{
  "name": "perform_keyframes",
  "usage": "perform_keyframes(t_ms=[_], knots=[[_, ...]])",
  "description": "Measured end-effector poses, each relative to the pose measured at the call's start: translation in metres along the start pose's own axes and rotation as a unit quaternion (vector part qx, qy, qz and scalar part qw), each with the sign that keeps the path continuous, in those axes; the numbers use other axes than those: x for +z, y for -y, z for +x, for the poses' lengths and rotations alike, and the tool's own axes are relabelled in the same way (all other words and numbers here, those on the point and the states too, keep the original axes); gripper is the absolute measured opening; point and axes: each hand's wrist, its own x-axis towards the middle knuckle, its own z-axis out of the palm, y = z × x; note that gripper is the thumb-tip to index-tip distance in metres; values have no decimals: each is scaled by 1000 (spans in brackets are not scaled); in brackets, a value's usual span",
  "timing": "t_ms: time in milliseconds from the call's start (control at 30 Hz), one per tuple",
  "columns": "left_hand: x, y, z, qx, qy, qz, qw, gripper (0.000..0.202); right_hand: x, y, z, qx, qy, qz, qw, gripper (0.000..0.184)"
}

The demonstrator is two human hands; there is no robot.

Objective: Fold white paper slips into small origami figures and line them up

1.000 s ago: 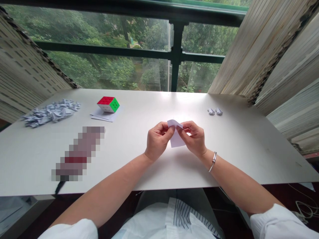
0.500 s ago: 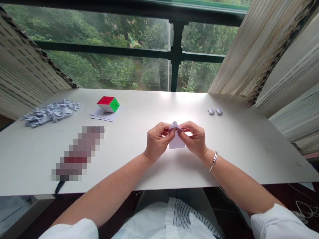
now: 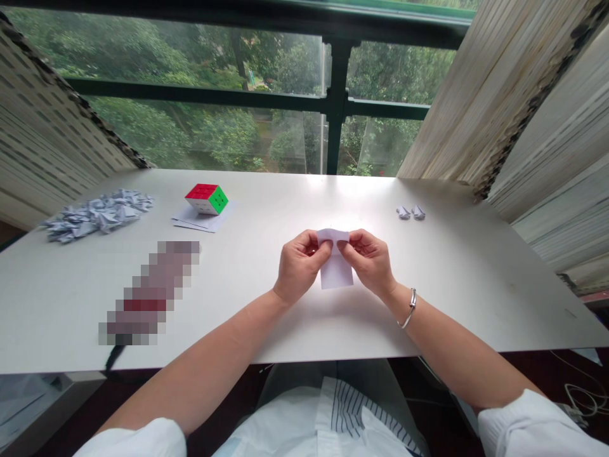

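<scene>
White: one paper slip (image 3: 336, 271), two folded pieces (image 3: 403, 213).

Small white paper slip (image 3: 336, 271), top edge folded over, pinched upright above the table's middle

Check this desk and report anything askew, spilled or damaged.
Nothing looks damaged or spilled. The left hand and right hand pinch a small paper slip. Only the sheets under the cube sit slightly fanned, and the folded pieces at far left lie in a loose heap.
</scene>
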Motion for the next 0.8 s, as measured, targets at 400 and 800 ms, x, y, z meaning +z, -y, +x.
perform_keyframes(t_ms=[400, 800], knots=[[-2, -3, 4, 20, 18, -91, 996, 21, -3, 10, 5, -16, 10, 45, 999, 22], [-8, 0, 2, 153, 77, -41, 984, 11, -12, 8, 0, -91, 41, 26, 995, 7]])
